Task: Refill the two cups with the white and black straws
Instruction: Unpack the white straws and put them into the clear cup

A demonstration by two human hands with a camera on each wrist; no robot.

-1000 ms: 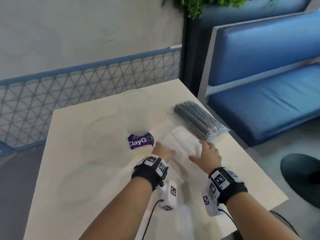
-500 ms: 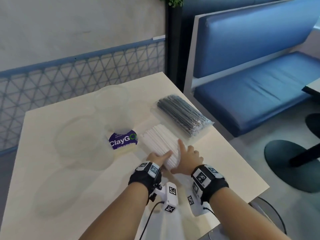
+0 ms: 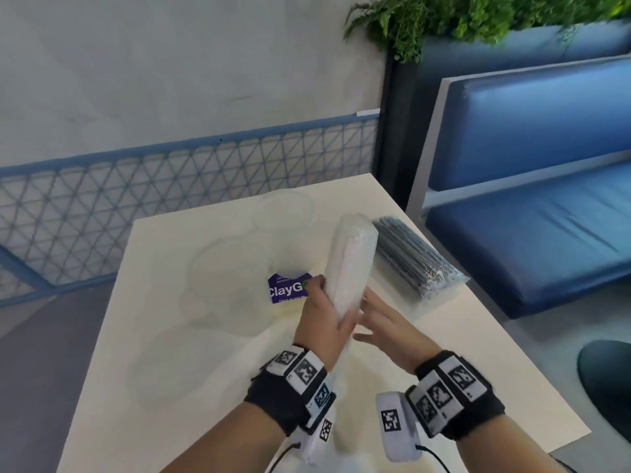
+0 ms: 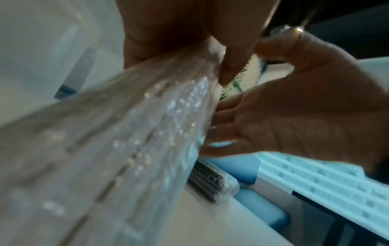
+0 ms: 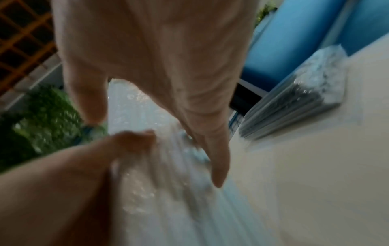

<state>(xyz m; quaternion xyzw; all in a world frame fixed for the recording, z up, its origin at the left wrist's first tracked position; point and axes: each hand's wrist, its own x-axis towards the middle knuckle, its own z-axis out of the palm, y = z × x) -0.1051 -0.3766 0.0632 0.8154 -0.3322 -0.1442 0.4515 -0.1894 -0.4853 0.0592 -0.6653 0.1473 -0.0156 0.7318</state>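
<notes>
My left hand grips the lower part of the white straws pack, a clear plastic sleeve held off the table with its far end tilted up. Its plastic fills the left wrist view. My right hand is open just right of the pack, fingers straight and touching its lower side. The black straws pack lies flat on the table's right side, also seen from the right wrist. Two clear cups stand on the table to the left, faint and hard to make out.
A purple ClayGo card stands between the near cup and my left hand. The white table ends close on the right. A blue bench is beyond that edge, with a blue mesh railing behind.
The white straws pack has come up off the table, its far end now raised in my left hand. My right hand has come off its top and is open beside it.
</notes>
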